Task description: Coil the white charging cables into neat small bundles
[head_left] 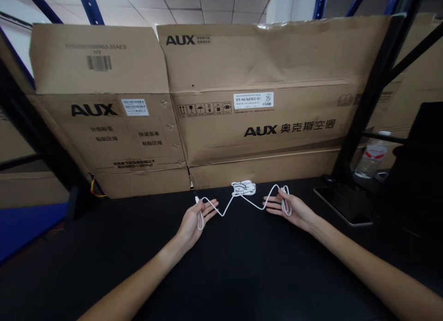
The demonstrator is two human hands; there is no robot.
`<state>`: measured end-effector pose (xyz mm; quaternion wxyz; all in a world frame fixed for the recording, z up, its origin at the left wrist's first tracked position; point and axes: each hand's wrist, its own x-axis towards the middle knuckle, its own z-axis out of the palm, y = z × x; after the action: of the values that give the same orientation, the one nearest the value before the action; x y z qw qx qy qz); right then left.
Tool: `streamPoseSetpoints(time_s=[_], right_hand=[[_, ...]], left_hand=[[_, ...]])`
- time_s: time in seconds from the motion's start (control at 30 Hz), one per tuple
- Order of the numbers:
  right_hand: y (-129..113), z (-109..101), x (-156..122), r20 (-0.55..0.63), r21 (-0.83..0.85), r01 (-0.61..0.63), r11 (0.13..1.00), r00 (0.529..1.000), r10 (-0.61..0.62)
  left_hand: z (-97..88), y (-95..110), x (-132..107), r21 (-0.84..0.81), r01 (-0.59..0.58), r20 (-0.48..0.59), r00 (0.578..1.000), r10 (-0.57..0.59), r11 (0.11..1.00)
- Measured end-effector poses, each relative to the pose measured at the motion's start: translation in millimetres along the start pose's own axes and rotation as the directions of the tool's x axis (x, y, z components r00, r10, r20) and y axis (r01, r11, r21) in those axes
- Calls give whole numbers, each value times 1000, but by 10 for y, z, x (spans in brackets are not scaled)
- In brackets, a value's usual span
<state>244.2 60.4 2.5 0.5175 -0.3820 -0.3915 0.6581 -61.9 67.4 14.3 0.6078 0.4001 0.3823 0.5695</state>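
A white cable (222, 214) runs in a zigzag between my hands over the black tabletop. My left hand (191, 223) is turned palm up, with the thumb pressing the cable near its white plug (197, 199) and a short loop hanging below. My right hand (295, 209) pinches a small loop of the same white cable under the thumb, its other fingers stretched inward. Between and just beyond the hands lies a coiled bundle (244, 188) of white cable, bound around its middle. Both stretches of cable lead to that bundle. The far end in my right hand is hidden.
Flattened AUX cardboard (256, 145) stands along the back edge of the black table (228, 275). To the right lie a phone (343, 206) and, behind it, a water bottle (372, 157). Dark metal posts rise at both sides. A blue surface (32, 228) shows at the left.
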Motion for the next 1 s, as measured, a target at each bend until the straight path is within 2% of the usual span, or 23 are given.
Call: streamPoseSetpoints(time_s=[0.07, 0.17, 0.3, 0.43, 0.5, 0.67, 0.87, 0.93, 1.0], right_hand=[[-25, 25, -17, 13, 198, -39, 979, 999, 37], [-45, 0, -19, -29, 291, -39, 956, 998, 50], [1, 7, -18, -65, 229, -29, 973, 997, 45], [97, 184, -47, -101, 116, 4, 993, 995, 8], [132, 296, -86, -65, 95, -18, 995, 998, 25], [171, 478, -224, 125, 8, -103, 995, 987, 101], [282, 578, -251, 229, 17, -131, 991, 965, 123], [328, 611, -244, 269, 40, -123, 992, 957, 108], [361, 650, -251, 313, 40, -118, 992, 944, 100]], left_hand=[[-2, 17, -6, -125, 39, -14, 999, -41, 991], [-15, 10, -11, -107, 31, 6, 1000, -31, 994], [6, -67, -36, 32, 9, 111, 994, -12, 999], [108, -163, -121, 219, -52, 232, 973, 0, 974], [171, -190, -181, 281, -76, 300, 954, -12, 957], [262, -194, -286, 322, -80, 430, 900, -70, 943], [392, -212, -389, 315, -91, 512, 855, -88, 945], [466, -251, -439, 304, -114, 514, 856, -62, 946], [521, -304, -470, 310, -166, 485, 874, -5, 936]])
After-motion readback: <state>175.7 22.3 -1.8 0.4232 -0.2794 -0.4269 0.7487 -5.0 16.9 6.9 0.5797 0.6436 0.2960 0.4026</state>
